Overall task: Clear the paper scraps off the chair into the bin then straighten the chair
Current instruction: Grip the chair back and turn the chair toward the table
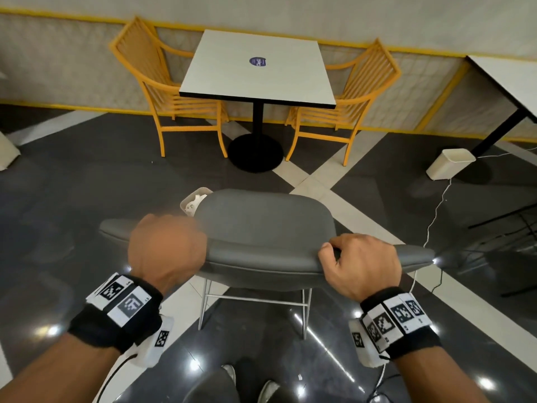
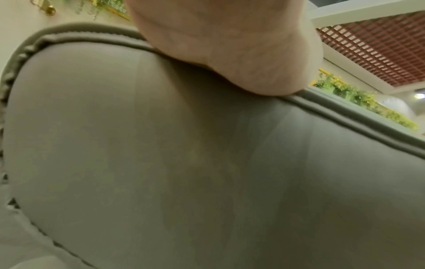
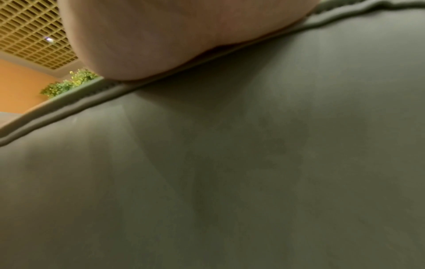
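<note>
A grey padded chair point(image 1: 261, 228) stands in front of me, its back towards me. My left hand point(image 1: 167, 248) grips the top rim of the backrest on the left, and my right hand point(image 1: 360, 263) grips it on the right. Both wrist views are filled by the grey chair back point(image 2: 207, 172) point(image 3: 230, 163), with my left palm point(image 2: 230, 45) and my right palm point(image 3: 172, 36) lying over the piped rim. A white bin point(image 1: 193, 202) with paper scraps inside peeks out beyond the chair's seat. No scraps show on the visible part of the seat.
A white square table point(image 1: 258, 68) on a black pedestal stands ahead, flanked by two yellow chairs point(image 1: 162, 91) point(image 1: 348, 103). A second white bin point(image 1: 449, 167) sits at the right by another table point(image 1: 505, 80). White cables point(image 1: 433, 216) trail over the dark tiled floor.
</note>
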